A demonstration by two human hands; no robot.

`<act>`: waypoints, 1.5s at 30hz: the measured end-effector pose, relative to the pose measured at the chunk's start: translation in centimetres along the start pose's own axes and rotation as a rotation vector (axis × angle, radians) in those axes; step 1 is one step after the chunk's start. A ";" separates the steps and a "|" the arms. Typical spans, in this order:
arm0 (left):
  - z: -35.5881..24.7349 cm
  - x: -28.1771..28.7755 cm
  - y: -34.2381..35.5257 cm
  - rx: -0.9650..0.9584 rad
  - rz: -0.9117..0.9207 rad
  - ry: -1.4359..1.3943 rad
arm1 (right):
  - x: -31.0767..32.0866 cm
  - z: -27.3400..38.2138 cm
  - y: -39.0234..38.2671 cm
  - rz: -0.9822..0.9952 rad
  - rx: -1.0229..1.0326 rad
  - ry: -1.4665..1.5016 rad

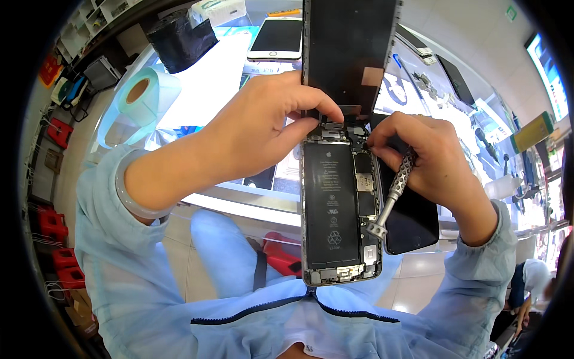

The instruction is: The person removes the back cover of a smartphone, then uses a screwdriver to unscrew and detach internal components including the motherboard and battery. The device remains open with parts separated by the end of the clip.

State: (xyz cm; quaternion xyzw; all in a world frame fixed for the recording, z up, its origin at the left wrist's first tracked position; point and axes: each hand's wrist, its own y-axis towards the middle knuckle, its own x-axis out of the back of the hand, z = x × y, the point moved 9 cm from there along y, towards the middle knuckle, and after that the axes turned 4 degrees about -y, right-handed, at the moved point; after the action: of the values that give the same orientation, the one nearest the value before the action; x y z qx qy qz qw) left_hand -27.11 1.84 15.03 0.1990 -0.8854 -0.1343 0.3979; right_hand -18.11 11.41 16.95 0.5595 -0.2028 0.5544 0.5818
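Observation:
An opened phone (332, 203) lies in front of me, its battery and boards bare. Its display panel (347, 54) stands up from the far end. My left hand (269, 119) is closed at the phone's top left corner, thumb and index finger where the panel meets the body; any small part between the fingertips is hidden. My right hand (424, 155) keeps a silver screwdriver (396, 194) with a perforated handle against its palm, pointing down toward me. That hand's thumb and index fingertip touch the phone's upper right edge. A black phone (412, 224) lies beneath, to the right.
A white-framed phone (275, 39) lies on the lit glass counter, left of the raised panel. Further left are a pale tape roll (140, 96) and a black plastic bag (179, 42). More phones (454, 78), tools and a white bottle (503, 186) lie right. Red stools (54, 221) stand left.

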 end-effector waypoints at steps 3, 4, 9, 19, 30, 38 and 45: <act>0.0 0.1 0.1 -0.031 -0.011 -0.035 | 0.0 0.1 0.2 0.032 -0.031 -0.060; 0.0 0.1 0.1 -0.044 -0.019 -0.040 | 0.0 0.4 0.4 0.031 -0.010 -0.076; 0.3 0.3 0.1 -0.037 -0.033 -0.072 | -0.4 1.1 1.4 0.120 -0.012 -0.190; 0.2 0.7 0.0 -0.060 -0.052 -0.047 | -0.7 1.3 2.0 0.125 -0.027 -0.200; 0.5 0.7 -0.1 -0.065 -0.054 -0.041 | -1.4 1.9 1.4 0.130 0.057 -0.235; 0.6 0.7 -0.2 -0.069 -0.052 -0.049 | -1.1 1.7 1.0 0.053 0.062 -0.223; 0.8 0.6 -0.1 -0.047 -0.033 -0.069 | 1.3 1.3 0.9 -0.090 0.029 -0.302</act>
State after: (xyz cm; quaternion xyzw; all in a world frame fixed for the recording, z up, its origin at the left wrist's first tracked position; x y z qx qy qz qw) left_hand -28.06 1.55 14.83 0.1997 -0.8918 -0.1684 0.3694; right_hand -18.00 10.62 18.87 0.6535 -0.2548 0.4402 0.5606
